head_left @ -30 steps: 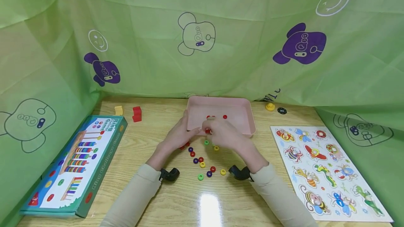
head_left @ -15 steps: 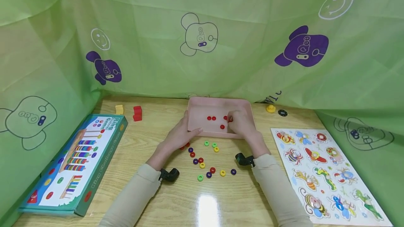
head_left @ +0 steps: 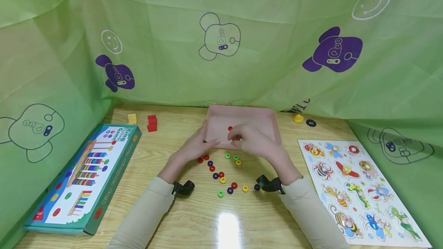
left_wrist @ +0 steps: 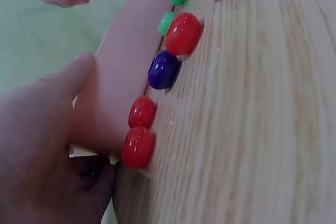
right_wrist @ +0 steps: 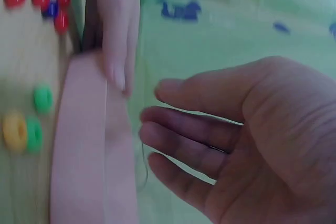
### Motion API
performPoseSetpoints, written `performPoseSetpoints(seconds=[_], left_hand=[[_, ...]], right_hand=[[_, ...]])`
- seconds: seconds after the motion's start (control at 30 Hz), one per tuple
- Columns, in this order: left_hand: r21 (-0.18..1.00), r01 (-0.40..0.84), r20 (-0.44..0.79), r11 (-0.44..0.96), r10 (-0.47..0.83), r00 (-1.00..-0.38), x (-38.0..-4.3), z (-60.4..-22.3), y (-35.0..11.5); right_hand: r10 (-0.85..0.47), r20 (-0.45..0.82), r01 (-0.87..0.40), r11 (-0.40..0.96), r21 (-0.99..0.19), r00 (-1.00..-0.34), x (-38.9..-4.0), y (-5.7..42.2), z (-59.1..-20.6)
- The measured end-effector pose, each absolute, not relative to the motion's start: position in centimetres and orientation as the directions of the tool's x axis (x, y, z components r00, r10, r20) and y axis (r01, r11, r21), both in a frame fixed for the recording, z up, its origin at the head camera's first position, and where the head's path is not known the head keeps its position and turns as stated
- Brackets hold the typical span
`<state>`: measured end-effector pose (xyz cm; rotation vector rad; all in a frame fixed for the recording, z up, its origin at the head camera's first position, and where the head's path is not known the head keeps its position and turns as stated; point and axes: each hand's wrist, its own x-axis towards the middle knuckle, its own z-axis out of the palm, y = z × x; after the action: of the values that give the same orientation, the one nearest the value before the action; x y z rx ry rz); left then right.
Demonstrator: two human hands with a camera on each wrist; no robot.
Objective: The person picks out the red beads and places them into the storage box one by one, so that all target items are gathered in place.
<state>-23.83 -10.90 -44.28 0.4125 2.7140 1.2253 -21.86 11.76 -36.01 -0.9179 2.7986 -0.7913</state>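
Observation:
A shallow pink tray (head_left: pixel 245 113) sits at the back of the table, with a red bead (head_left: pixel 230 128) visible inside it. My left hand (head_left: pixel 194 145) grips the tray's front left side, thumb over the rim and fingers on the outer wall. Over the tray's front edge hovers my right hand (head_left: pixel 255 140), hiding much of the inside. In the right wrist view that hand's fingers (right_wrist: pixel 184 140) are loosely bent, thumb apart, and hold nothing. In front of the tray lie several loose beads: red beads (left_wrist: pixel 139 148), green beads (head_left: pixel 227 156), yellow beads (head_left: pixel 245 188) and purple beads (head_left: pixel 230 190).
A ring game box (head_left: pixel 83 176) lies at the left. A yellow block (head_left: pixel 132 118) and red blocks (head_left: pixel 152 123) stand behind it. At the right are an insect puzzle board (head_left: pixel 361 191), a small yellow duck (head_left: pixel 298 118) and a black disc (head_left: pixel 311 123). Green cloth (head_left: pixel 263 80) hangs behind.
My right hand carried a red bead into the tray's right side, let it go, and has come back left towards the front edge. The left hand has stayed on the tray.

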Motion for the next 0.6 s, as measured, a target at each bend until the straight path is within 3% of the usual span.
performPoseSetpoints(seconds=[0.2,0.37,0.6], left_hand=[[0.798,0.273,0.077,0.538,0.358,-0.930,-23.9,-44.1,-11.1],[0.788,0.285,0.082,0.546,0.366,-0.927,-24.0,-44.3,-11.3],[0.793,0.265,0.060,0.548,0.363,-0.930,-24.1,-44.2,-11.5]], right_hand=[[-0.692,-0.029,-0.585,0.633,-0.507,-0.722,-19.9,8.8,-36.7],[-0.753,-0.011,-0.672,0.593,-0.444,-0.658,-19.3,7.3,-38.6],[-0.782,0.026,-0.743,0.580,-0.335,-0.622,-19.0,6.1,-40.2]])
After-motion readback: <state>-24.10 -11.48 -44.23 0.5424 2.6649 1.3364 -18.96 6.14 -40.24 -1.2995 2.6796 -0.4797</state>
